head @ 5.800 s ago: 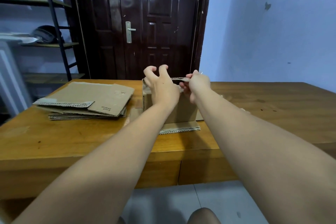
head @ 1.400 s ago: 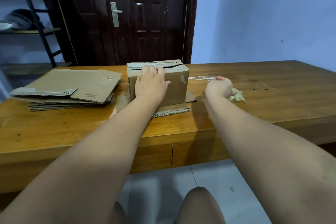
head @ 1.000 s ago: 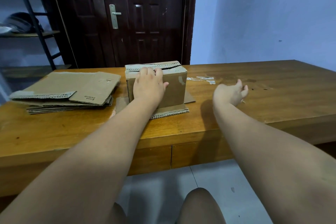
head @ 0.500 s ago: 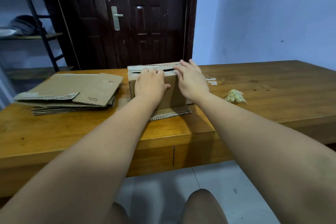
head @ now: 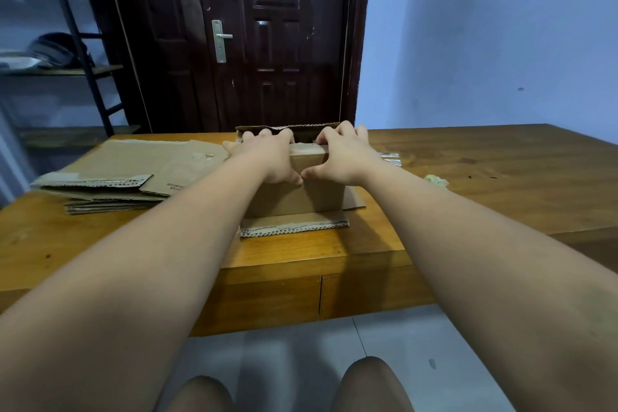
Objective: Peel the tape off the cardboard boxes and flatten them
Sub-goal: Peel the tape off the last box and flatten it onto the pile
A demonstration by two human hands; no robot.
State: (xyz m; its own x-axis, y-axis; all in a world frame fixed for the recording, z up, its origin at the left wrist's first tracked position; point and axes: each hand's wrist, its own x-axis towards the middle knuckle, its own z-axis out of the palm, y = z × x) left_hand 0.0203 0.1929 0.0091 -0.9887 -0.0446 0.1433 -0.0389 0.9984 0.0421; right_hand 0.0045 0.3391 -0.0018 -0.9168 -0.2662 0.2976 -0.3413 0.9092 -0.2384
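The cardboard box (head: 301, 197) stands in the middle of the wooden table (head: 485, 184), its bottom flaps spread flat around it. Both hands rest on its top front edge: the left hand (head: 267, 157) and the right hand (head: 341, 155) each curl their fingers over the top flap, thumbs on the front face. At 9 o'clock from the box lies a stack of flattened boxes (head: 127, 174); at 3 o'clock, a crumpled tape ball (head: 436, 180).

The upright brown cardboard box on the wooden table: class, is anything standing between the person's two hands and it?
Nothing visible does. The left hand and right hand already rest on the upright brown cardboard box, fingers curled over its top edge, where the top flaps look parted.
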